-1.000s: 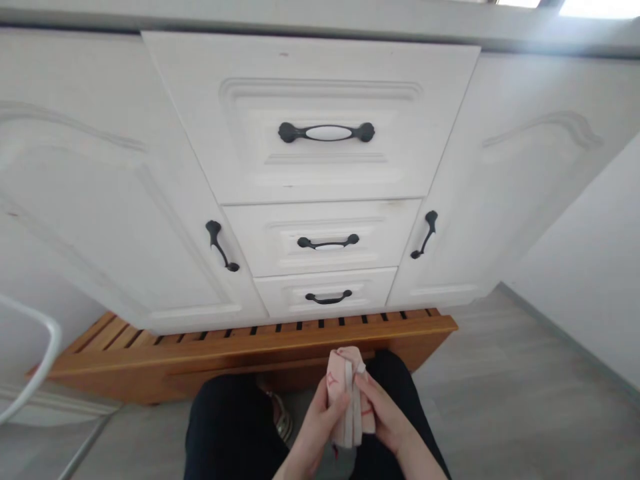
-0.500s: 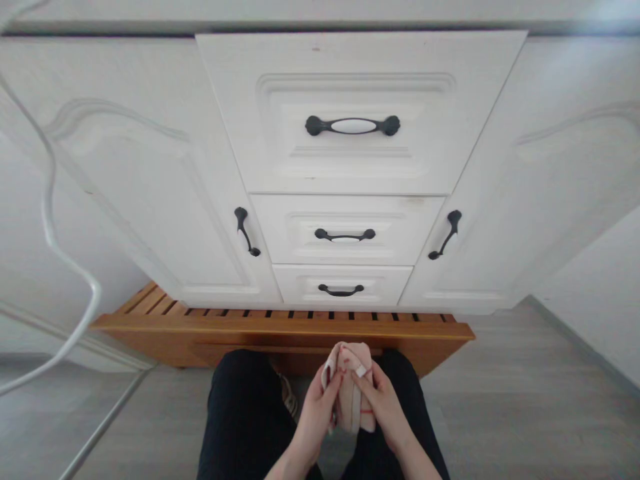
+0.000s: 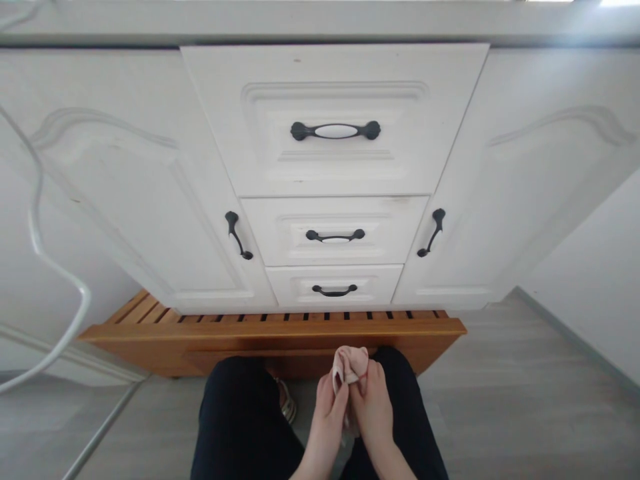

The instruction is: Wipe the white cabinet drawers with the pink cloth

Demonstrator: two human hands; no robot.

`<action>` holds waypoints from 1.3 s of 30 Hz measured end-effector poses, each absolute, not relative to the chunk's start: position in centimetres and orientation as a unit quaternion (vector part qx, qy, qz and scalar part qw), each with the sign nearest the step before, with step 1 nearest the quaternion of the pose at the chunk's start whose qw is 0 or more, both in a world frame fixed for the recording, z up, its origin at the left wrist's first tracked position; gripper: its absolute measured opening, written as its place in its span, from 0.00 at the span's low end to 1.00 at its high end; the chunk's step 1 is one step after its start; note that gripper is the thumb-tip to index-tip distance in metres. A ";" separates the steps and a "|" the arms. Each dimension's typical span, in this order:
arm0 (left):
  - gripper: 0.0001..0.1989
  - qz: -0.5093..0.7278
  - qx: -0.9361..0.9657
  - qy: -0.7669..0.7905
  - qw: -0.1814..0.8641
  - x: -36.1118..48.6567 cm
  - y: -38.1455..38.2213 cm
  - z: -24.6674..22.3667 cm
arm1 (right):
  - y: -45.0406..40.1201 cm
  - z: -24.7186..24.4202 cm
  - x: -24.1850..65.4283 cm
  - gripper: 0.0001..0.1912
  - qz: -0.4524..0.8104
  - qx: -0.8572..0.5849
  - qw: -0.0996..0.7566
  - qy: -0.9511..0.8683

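A soft pink cloth (image 3: 351,363) with faint red marks is bunched up between my knees, its top rolled into a rounded fold. My left hand (image 3: 327,408) grips it from the left, the thumb pressed against a dark opening in the fold. From the right, my right hand (image 3: 374,405) is closed around the cloth, its back turned up. Both hands nearly meet, covering most of the lower part of the cloth. A little of it hangs below, between the wrists.
A white cabinet (image 3: 335,167) with drawers and two doors with dark handles stands in front. A slatted wooden bench (image 3: 280,331) runs along its foot, just beyond my knees. A white cable (image 3: 75,320) hangs at the left. Grey floor (image 3: 505,387) lies on the right.
The cloth was spread flatter, with a white tag showing; now it is gathered and the tag is hidden. My right hand has turned and moved in beside the left. The view has shifted slightly.
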State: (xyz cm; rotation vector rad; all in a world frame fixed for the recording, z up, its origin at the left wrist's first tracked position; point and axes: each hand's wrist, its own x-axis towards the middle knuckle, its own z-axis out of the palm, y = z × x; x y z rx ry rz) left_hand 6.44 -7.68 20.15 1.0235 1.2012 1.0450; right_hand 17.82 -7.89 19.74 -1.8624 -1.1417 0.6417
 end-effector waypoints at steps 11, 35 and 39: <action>0.32 0.473 0.374 0.443 0.663 5.3 -6.8 23.4 | -9.3 19.4 16.3 0.34 0.226 -0.580 0.429 -0.654; 0.39 0.373 0.465 0.538 0.597 7.3 -3.7 19.6 | -7.7 10.4 18.9 0.16 0.366 -0.675 0.473 -0.432; 0.28 0.416 0.734 0.498 0.199 7.1 2.0 29.1 | -7.2 8.4 20.1 0.31 0.554 -0.592 0.554 -0.191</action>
